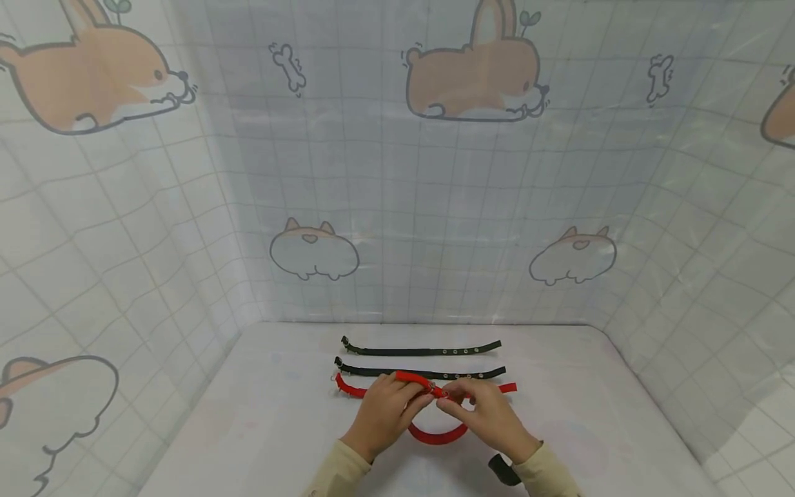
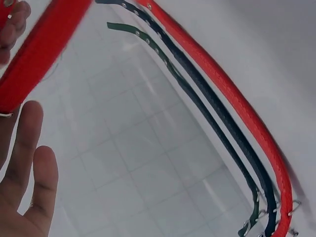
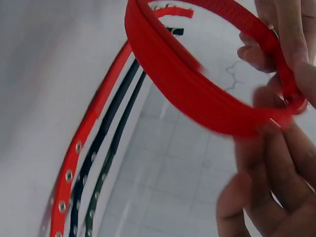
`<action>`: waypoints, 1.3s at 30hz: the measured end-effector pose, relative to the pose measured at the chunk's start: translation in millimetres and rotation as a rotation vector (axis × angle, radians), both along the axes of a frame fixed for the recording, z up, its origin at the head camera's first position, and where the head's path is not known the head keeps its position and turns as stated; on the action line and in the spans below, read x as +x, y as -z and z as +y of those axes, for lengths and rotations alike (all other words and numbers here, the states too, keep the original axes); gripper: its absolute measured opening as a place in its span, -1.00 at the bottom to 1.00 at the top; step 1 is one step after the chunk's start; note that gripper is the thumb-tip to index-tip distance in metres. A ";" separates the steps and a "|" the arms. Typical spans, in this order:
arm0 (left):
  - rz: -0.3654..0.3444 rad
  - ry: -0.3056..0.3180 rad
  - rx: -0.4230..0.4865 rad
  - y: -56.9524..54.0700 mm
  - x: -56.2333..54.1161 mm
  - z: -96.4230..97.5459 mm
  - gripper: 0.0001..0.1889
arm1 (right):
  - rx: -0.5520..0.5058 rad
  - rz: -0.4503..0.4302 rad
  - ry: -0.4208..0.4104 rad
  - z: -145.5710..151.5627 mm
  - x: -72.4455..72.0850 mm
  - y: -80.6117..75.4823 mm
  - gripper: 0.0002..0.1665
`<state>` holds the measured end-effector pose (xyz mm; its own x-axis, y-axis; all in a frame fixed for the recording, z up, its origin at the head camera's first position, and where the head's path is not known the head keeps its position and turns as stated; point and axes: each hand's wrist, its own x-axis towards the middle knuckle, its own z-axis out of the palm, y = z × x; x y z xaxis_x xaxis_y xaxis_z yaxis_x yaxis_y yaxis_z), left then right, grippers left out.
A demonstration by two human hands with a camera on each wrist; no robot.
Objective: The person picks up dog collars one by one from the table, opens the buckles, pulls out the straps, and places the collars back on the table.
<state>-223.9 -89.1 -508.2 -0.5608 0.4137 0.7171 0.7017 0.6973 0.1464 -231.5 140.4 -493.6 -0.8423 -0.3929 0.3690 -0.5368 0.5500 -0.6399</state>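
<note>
A red collar [image 1: 437, 437] is bent into a loop, raised in front of me between both hands. My left hand [image 1: 386, 413] pinches it near its metal buckle, at the left of the overlap. From the other side, my right hand [image 1: 487, 414] pinches the strap by the overlap. In the right wrist view the ribbed band of this collar [image 3: 197, 101] curves wide, its joined ends among the fingers. The left wrist view shows part of the band [image 2: 47, 52] beside the extended lower fingers [image 2: 45, 170] of my left hand.
Beyond my hands, a second red collar [image 1: 352, 392], a black collar [image 1: 385, 373] and a dark green collar [image 1: 397, 352] lie stretched out side by side on the white table [image 1: 267, 414]. A dark piece [image 1: 504, 470] shows at my right sleeve. Patterned sheeting [image 1: 435, 179] encloses the table's back and sides.
</note>
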 end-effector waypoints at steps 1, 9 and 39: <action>-0.001 0.007 0.014 -0.2 -0.1 -0.2 -0.76 | -0.023 -0.003 0.007 -0.4 -0.1 0.4 -0.71; 0.017 0.040 0.112 -0.5 0.1 -0.8 -0.77 | -0.241 -0.135 -0.037 2.4 0.6 -0.1 -0.81; 0.014 0.013 0.099 3.9 3.1 -2.7 -0.76 | -0.292 -0.178 -0.159 2.0 -0.6 4.8 -0.78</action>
<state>-220.8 -91.8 -512.0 -0.5454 0.3476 0.7627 0.7130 0.6708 0.2042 -232.0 142.5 -498.5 -0.8402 -0.4236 0.3384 -0.4673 0.2492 -0.8482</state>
